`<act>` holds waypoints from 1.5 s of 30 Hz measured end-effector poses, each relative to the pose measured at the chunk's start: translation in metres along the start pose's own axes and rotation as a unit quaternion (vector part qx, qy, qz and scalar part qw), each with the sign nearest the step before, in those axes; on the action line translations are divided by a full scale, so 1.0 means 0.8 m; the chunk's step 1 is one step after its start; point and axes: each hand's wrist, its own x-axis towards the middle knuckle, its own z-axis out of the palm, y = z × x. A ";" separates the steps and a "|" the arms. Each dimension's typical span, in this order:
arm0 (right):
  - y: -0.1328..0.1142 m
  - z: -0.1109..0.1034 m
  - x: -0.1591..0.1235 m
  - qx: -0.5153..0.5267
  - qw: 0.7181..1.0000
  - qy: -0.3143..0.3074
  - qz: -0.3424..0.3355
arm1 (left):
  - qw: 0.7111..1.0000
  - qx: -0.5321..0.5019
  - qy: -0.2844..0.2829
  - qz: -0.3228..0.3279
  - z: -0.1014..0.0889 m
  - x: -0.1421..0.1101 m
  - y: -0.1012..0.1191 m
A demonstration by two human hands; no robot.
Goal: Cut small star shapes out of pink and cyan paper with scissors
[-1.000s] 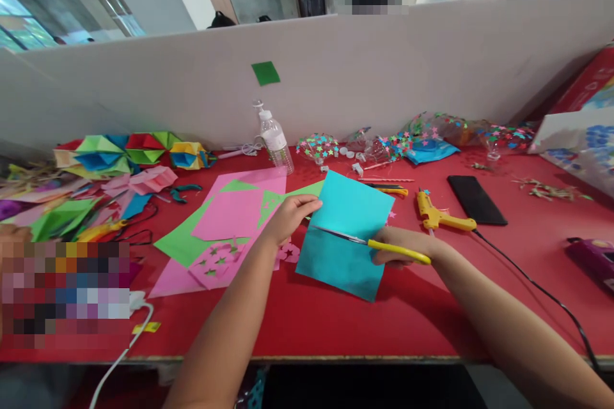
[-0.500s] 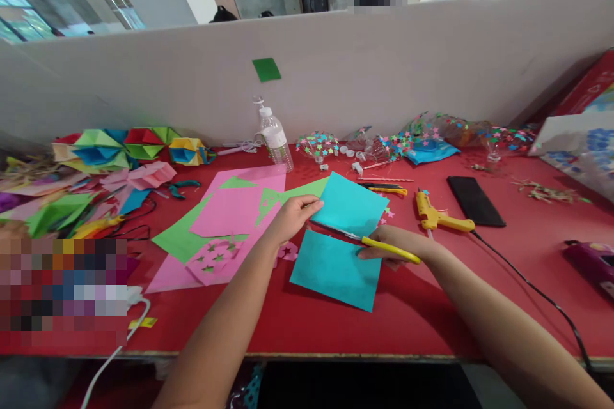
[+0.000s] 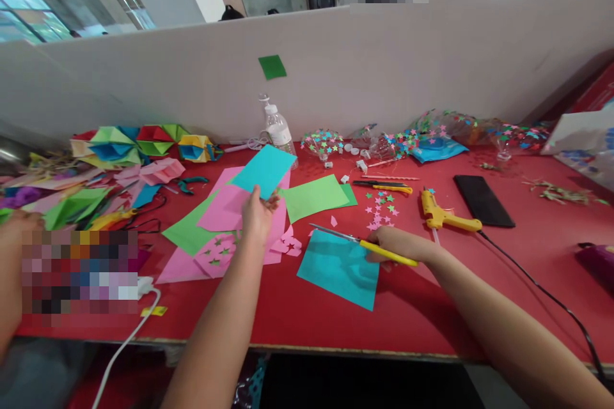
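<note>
My left hand [image 3: 259, 208] grips the near edge of a blue paper sheet [image 3: 267, 169], held over the pink paper [image 3: 218, 208] and green sheets on the left. In my right hand [image 3: 396, 244] is a pair of yellow-handled scissors [image 3: 388, 253], its blades pointing left and looking nearly closed. A second blue paper piece [image 3: 338, 275] lies beneath the scissors, partly under my right fingers. Between my hands rests a light green paper piece [image 3: 316, 197]. Small pink and green paper stars [image 3: 381, 209] are scattered beyond my right hand.
A yellow glue gun [image 3: 448, 216] with a black cable and a black phone [image 3: 483, 200] lie at the right. Behind stand a plastic bottle [image 3: 281, 131] and star-covered clear pieces [image 3: 322, 140]. A box cutter [image 3: 386, 187] lies mid-table. Another person's hand [image 3: 22, 223] is at far left.
My left hand has carried one blue sheet left, away from the scissors and over the pink paper, uncovering the light green piece. My right hand with the scissors has stayed nearly still.
</note>
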 end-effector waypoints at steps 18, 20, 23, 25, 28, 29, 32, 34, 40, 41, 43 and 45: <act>0.029 -0.023 0.011 0.295 0.905 0.304 -0.041 | 0.946 0.118 -0.289 -0.092 0.031 -0.049 -0.041; 0.034 -0.009 0.020 0.325 0.892 0.312 -0.025 | 0.893 0.103 -0.414 -0.142 0.038 -0.071 -0.049; 0.033 0.015 0.027 0.297 0.901 0.315 -0.015 | 0.848 0.158 -0.486 -0.138 0.048 -0.109 -0.066; 0.029 0.025 0.026 0.262 0.918 0.297 -0.018 | 0.853 0.183 -0.471 -0.129 0.051 -0.124 -0.074; 0.023 0.028 0.018 0.254 0.917 0.307 -0.009 | 0.843 0.207 -0.475 -0.140 0.049 -0.124 -0.076; 0.022 0.026 0.015 0.261 0.912 0.315 -0.007 | 0.829 0.223 -0.490 -0.153 0.047 -0.121 -0.073; 0.028 0.019 0.011 0.279 0.897 0.341 0.003 | 0.788 0.252 -0.526 -0.197 0.040 -0.110 -0.064; 0.034 0.016 0.011 0.303 0.881 0.363 -0.002 | 0.775 0.263 -0.537 -0.203 0.036 -0.108 -0.058; 0.041 0.020 0.016 0.346 0.856 0.384 -0.020 | 0.802 0.265 -0.504 -0.179 0.033 -0.111 -0.053; 0.039 0.020 0.016 0.345 0.855 0.387 -0.028 | 0.816 0.260 -0.488 -0.167 0.032 -0.111 -0.054; 0.035 0.019 0.013 0.345 0.857 0.381 -0.044 | 0.841 0.256 -0.453 -0.147 0.033 -0.107 -0.055; 0.033 0.014 0.010 0.351 0.846 0.399 -0.044 | 0.877 0.239 -0.398 -0.119 0.035 -0.101 -0.054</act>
